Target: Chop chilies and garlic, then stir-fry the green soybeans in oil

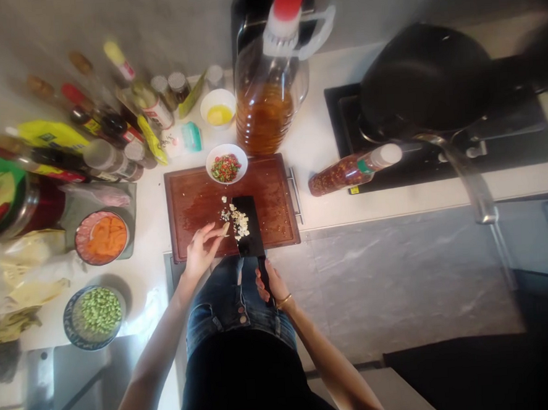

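Observation:
My right hand (272, 282) is wrapped round the handle of a black cleaver (252, 231), whose broad blade lies flat over the brown wooden cutting board (185, 198). Chopped pale garlic (240, 224) rests on the blade, and a few bits are scattered on the board just left of it. At the blade's left edge, my left hand (203, 249) has its thumb and fingertips closed on a small pale piece, apparently garlic. A white bowl of chopped red and green chilies (226, 167) stands on the board's far edge.
Behind the board stand a large oil jug (268, 112) and a bowl with yellow liquid (219, 114). A chili sauce bottle (346, 173) and a wok (426, 78) on the stove are right. Left are seasoning bottles (108, 156), carrot slices (103, 236) and green beans (99, 310).

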`<action>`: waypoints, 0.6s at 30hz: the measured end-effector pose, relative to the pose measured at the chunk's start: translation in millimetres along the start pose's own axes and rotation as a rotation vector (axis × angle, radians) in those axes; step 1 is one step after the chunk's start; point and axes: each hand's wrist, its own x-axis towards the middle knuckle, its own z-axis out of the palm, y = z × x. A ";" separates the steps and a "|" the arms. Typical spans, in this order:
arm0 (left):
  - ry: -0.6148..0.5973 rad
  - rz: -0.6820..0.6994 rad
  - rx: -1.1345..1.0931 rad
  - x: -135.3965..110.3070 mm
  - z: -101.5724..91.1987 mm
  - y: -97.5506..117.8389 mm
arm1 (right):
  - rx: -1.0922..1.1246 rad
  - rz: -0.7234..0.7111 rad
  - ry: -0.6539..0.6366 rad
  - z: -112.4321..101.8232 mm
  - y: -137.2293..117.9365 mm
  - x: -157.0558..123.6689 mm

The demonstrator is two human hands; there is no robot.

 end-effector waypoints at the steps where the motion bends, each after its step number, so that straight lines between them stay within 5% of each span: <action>1: -0.017 0.018 -0.019 2.2 -2.9 6.0 | 0.018 0.004 -0.005 1.2 -8.6 -9.4; 5: -0.042 0.063 -0.112 20.9 -11.5 32.6 | 0.079 -0.013 -0.043 12.2 -54.4 -36.4; 10: -0.171 0.213 -0.178 68.2 -5.5 52.7 | 0.019 -0.057 -0.007 30.2 -118.6 -29.5; 18: -0.209 0.237 -0.106 153.1 17.9 28.2 | -0.094 -0.062 0.039 39.3 -176.2 0.1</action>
